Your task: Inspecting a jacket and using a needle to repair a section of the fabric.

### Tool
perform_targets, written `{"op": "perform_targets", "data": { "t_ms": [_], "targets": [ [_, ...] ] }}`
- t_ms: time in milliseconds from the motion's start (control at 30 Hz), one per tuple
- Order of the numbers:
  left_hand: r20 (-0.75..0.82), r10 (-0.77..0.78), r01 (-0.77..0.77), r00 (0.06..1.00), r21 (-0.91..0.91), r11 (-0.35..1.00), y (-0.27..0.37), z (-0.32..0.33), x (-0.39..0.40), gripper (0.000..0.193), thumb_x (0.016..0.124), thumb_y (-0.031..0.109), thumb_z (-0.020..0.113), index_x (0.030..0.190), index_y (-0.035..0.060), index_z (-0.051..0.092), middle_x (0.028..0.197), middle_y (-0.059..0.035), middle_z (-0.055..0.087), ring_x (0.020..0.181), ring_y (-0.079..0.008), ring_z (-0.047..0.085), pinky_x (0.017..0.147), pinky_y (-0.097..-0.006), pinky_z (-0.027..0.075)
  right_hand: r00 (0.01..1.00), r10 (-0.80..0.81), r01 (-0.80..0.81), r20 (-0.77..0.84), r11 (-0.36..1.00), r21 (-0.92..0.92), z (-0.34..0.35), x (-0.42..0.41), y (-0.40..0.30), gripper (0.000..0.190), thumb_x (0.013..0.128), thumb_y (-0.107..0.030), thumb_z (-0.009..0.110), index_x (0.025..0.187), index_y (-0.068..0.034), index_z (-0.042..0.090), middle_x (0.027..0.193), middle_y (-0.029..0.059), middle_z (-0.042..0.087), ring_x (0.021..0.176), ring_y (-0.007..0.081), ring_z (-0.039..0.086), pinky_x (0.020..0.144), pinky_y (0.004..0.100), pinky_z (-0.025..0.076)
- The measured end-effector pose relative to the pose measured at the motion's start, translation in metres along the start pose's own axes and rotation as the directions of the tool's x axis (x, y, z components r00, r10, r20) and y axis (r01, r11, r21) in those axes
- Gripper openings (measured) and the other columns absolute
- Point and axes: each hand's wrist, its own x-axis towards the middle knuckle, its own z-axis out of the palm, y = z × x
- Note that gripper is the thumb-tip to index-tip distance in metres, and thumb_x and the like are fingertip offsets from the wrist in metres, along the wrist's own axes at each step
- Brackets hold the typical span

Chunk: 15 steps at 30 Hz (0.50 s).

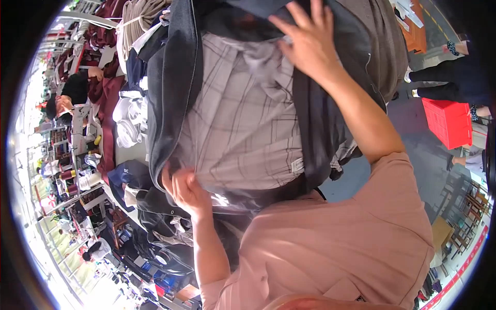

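Observation:
A dark zip jacket lies spread before me, its inside facing up. The grey plaid lining fills the middle and carries a small white label near its lower right. At the jacket's lower left corner, my left hand has its fingers curled on the edge beside the zip. My right hand is over the upper right part of the jacket, with fingers spread and slightly blurred. Whether its fingertips touch the cloth is hard to tell. Bunched lining lies just below that hand.
Coiled beige cord, white rolls and a navy cap lie left of the jacket. Brown cloth is at upper right. A red crate stands on the floor beside another person's legs. People work at machines far left.

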Motion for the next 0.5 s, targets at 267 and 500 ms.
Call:
{"op": "perform_targets", "data": {
  "t_ms": [267,500],
  "targets": [
    [0.177,-0.068,0.057,0.982,0.066,0.996,-0.026,0.000,-0.058,0.034,0.103,0.027,0.063,0.079,0.0030,0.058,0.086,-0.0125,0.060,0.104,-0.0367,0.059,0.112,-0.0572,0.037,0.979,0.191,-0.199,0.076,0.974,0.113,0.010,0.003,0.022,0.083,0.080,-0.006,0.074,0.158,-0.013,0.047,0.165,0.0313,0.026,0.154,0.0561,0.019,0.124,0.0641,0.025],
    [0.183,-0.063,0.049,0.981,0.082,0.995,-0.026,0.006,-0.060,0.023,0.098,0.016,0.068,0.081,0.0030,0.060,0.087,-0.0114,0.062,0.108,-0.0374,0.060,0.111,-0.0560,0.040,0.952,0.270,-0.307,0.145,0.826,0.473,-0.018,0.010,0.034,0.076,0.090,-0.010,0.075,0.160,-0.016,0.046,0.169,0.0268,0.024,0.157,0.0454,0.022,0.122,0.0482,0.034]
  ]
}}
